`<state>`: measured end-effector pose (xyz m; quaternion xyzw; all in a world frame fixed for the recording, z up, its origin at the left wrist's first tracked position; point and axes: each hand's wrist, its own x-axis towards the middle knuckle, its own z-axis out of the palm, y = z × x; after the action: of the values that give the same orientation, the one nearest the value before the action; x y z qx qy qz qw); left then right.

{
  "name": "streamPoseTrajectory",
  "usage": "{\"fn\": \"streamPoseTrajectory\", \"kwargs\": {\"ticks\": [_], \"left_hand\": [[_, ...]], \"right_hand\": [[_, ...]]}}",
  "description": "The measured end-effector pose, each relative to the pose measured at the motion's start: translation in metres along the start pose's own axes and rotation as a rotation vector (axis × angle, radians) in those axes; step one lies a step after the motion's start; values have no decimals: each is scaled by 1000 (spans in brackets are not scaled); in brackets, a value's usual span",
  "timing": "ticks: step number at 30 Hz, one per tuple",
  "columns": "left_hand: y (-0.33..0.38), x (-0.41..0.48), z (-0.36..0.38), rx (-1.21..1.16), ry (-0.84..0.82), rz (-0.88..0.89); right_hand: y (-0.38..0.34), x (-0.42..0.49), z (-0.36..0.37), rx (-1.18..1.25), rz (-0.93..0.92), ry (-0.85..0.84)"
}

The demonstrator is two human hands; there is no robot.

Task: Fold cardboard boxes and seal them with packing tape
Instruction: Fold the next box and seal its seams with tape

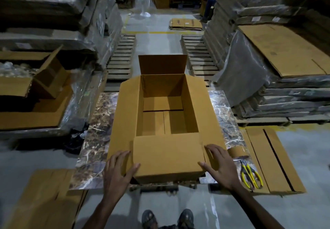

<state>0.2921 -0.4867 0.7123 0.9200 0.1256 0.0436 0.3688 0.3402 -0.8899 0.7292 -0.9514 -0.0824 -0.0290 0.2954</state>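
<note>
An open brown cardboard box point(167, 111) stands on a marble-patterned table point(100, 121). Its far flap stands upright, both side flaps splay outward, and the near flap point(167, 155) folds down toward me. My left hand point(117, 170) lies with spread fingers on the near left corner, thumb against the near flap. On the near right corner my right hand point(220, 166) rests the same way, fingers straight. A roll of brown packing tape point(237, 151) sits on the table just right of my right hand.
Yellow-handled scissors point(250, 176) lie at the table's right edge. Flat cardboard blanks lie on the floor at right point(271, 159) and lower left point(46, 198). Wrapped stacks on pallets flank the aisle. An open box point(35, 78) sits at left. A person point(209, 5) is far back.
</note>
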Motion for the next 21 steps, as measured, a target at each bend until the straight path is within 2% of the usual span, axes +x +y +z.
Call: {"fn": "streamPoseTrajectory", "kwargs": {"ticks": [3,6,10,13,16,21], "left_hand": [[7,1,7,-91,9,-44],[12,8,10,-80,-2,-87],[17,23,13,-29,-93,-129],[20,47,15,57,-109,-101],[31,83,20,176,-117,-71],[55,151,25,225,-127,125]], "right_hand": [[-3,1,15,79,113,55],[-6,4,22,120,182,90],[-13,13,27,23,283,80],[-17,28,32,-110,261,74],[-24,59,31,-224,262,-30],[-39,141,33,-332,163,-106]]}}
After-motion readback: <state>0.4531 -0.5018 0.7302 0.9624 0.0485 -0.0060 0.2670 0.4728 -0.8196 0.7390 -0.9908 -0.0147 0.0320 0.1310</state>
